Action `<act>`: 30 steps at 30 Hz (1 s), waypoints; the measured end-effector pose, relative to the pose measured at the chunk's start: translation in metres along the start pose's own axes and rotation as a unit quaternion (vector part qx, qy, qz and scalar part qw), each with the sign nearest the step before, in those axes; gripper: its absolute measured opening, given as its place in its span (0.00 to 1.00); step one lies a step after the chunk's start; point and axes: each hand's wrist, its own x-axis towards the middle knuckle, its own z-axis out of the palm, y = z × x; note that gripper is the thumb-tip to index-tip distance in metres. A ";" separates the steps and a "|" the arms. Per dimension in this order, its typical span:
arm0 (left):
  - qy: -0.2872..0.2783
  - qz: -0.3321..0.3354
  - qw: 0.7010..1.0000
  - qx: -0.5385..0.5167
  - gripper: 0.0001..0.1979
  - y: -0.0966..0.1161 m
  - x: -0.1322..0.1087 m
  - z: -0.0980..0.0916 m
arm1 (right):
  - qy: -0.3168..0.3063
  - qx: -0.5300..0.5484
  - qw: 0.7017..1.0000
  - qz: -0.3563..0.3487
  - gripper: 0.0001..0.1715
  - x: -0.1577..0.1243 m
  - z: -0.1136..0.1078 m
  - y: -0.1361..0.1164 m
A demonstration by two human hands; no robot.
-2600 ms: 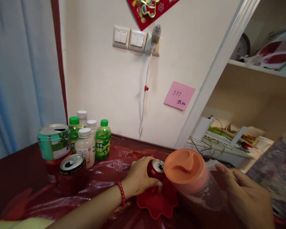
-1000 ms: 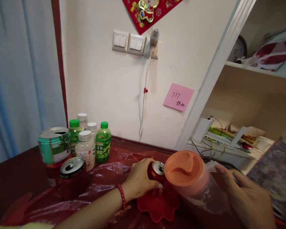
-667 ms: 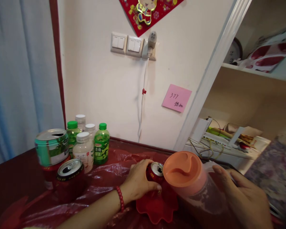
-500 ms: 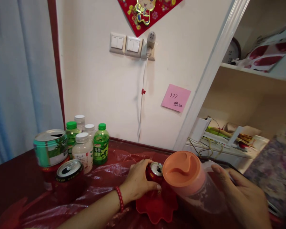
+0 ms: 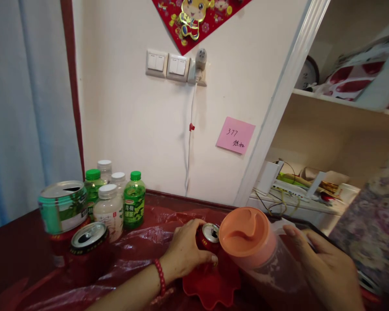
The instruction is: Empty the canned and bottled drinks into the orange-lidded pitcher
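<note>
My left hand (image 5: 189,248), with a red bead bracelet on the wrist, is wrapped round a red drink can (image 5: 210,233) with its top opened. Under the can lies a red wavy-edged dish (image 5: 210,287). My right hand (image 5: 324,263) grips the handle of a clear plastic pitcher (image 5: 278,276) that has an orange lid (image 5: 245,235). The pitcher is tilted toward the can, its lid close beside the can's rim. Whether liquid flows, I cannot tell.
At the left stand a green can (image 5: 63,209) on a red one, another opened can (image 5: 89,242), a white-capped bottle (image 5: 109,211) and a green bottle (image 5: 134,201). Red plastic film (image 5: 139,250) covers the table. Another can (image 5: 369,283) is at the right edge, near floral cloth (image 5: 372,207).
The view has shifted slightly, so everything sits a little lower and further left. Both hands keep their holds on the can and the pitcher.
</note>
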 end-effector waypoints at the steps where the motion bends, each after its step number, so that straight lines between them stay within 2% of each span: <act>1: 0.000 0.001 1.000 0.000 0.38 0.000 0.000 0.000 | -0.001 0.005 1.000 0.002 0.34 0.000 0.000 -0.001; 21: 0.000 -0.001 1.000 -0.002 0.36 0.001 -0.001 0.000 | -0.001 0.002 1.000 0.011 0.33 0.001 -0.001 0.000; 30: 0.006 0.002 1.000 -0.001 0.37 -0.001 -0.001 0.001 | 0.005 -0.005 1.000 -0.010 0.33 0.001 -0.001 0.000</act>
